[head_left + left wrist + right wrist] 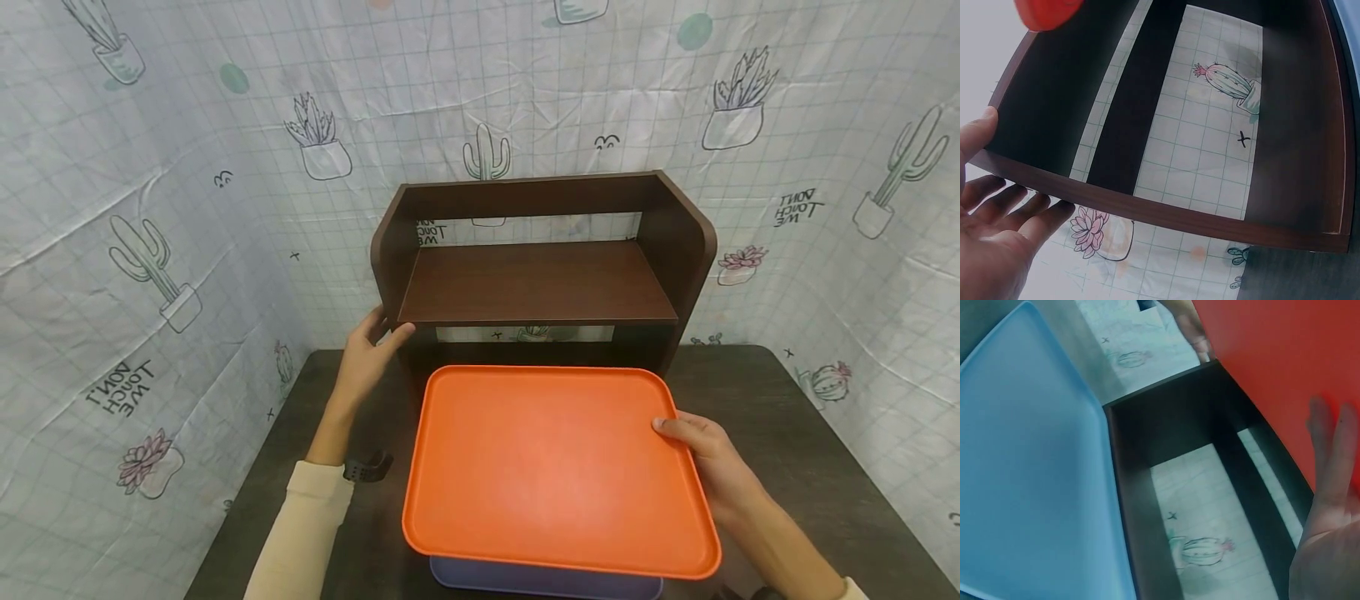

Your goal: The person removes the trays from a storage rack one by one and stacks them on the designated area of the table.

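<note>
A dark brown wooden shelf (540,283) stands at the back of the table. My left hand (365,358) holds its left side panel, thumb at the front edge and fingers along the outer face, as the left wrist view also shows. With my right hand (708,458) I grip an orange tray (555,467) by its right edge, thumb on top and fingers (1338,450) spread under it. The tray is tilted in front of the shelf and hides most of the lower compartment. Beneath it, a blue tray (1035,462) lies on the table, mostly hidden in the head view.
The dark table (750,392) extends to both sides of the shelf. A white grid-patterned cloth (225,150) with cactus drawings hangs behind and at both sides. The shelf's upper board (532,279) lies above the orange tray's far edge.
</note>
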A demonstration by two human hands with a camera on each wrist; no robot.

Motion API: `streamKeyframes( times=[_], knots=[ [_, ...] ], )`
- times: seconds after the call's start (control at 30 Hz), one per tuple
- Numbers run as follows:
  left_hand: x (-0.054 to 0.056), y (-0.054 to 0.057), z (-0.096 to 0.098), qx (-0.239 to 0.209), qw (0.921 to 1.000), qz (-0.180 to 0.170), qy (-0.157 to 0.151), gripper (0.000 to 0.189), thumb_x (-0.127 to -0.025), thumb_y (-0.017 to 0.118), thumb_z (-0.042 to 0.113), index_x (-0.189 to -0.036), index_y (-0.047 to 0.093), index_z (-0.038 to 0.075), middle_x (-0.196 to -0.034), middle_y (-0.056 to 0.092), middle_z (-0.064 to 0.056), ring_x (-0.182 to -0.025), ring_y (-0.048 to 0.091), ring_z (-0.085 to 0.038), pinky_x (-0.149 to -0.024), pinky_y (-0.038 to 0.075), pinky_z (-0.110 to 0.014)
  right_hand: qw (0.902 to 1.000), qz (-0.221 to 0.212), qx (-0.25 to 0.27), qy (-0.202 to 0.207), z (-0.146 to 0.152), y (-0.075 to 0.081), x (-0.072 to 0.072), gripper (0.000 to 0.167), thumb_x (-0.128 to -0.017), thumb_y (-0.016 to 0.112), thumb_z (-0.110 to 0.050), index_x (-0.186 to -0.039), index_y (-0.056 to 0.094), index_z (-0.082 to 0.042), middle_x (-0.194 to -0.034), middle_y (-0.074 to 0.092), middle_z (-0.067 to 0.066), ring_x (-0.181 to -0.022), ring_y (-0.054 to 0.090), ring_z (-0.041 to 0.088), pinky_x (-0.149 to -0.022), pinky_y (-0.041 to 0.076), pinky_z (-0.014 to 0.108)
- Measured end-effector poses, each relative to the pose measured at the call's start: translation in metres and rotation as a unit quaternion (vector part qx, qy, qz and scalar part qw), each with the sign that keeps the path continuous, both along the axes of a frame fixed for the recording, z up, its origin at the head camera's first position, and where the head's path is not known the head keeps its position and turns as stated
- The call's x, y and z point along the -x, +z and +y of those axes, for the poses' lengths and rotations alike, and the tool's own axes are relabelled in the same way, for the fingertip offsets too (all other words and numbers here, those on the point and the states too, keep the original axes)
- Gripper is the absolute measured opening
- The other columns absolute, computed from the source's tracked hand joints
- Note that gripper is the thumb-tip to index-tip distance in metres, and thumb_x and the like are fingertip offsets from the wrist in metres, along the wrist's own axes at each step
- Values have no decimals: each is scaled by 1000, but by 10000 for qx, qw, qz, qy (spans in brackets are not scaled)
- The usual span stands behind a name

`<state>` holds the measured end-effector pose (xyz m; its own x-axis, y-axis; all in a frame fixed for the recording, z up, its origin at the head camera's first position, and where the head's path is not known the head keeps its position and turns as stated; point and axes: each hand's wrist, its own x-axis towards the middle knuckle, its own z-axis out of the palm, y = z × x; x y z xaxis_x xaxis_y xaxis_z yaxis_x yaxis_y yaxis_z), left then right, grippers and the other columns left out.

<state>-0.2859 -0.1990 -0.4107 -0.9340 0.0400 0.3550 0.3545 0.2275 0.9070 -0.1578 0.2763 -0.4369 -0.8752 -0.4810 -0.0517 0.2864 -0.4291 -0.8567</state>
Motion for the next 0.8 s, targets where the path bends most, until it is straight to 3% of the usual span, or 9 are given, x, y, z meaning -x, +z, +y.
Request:
streamKeyframes(
  times=[0.17, 0.4, 0.8],
  knots=[
    [-3, 4, 2, -15, 10000, -90, 11, 63, -104, 72, 20, -161, 47, 11, -165, 48, -14, -156, 43, -35, -125, 40, -55, 9997, -38, -199, -116, 1, -10, -1, 40, -116, 36, -12, -122, 76, -13, -108, 83, 5, -98, 82, 22, -86, 65, 42],
    [-20, 23, 10, -82, 9999, -127, -20, 63, -103, 72, 18, -160, 47, 5, -165, 48, -17, -156, 43, -35, -125, 41, -53, 9995, 33, -256, -159, 1, -21, 0, 41, -116, 35, -11, -119, 76, -12, -106, 83, 4, -97, 82, 21, -85, 66, 42],
    [-21, 24, 11, -206, 9997, -118, -70, 62, -103, 72, 16, -159, 47, 5, -165, 48, -16, -156, 43, -33, -125, 41, -53, 9991, -139, -382, -111, 2, -39, 4, 40, -116, 36, -13, -117, 76, -14, -104, 83, 2, -95, 82, 19, -84, 66, 40]
  ],
)
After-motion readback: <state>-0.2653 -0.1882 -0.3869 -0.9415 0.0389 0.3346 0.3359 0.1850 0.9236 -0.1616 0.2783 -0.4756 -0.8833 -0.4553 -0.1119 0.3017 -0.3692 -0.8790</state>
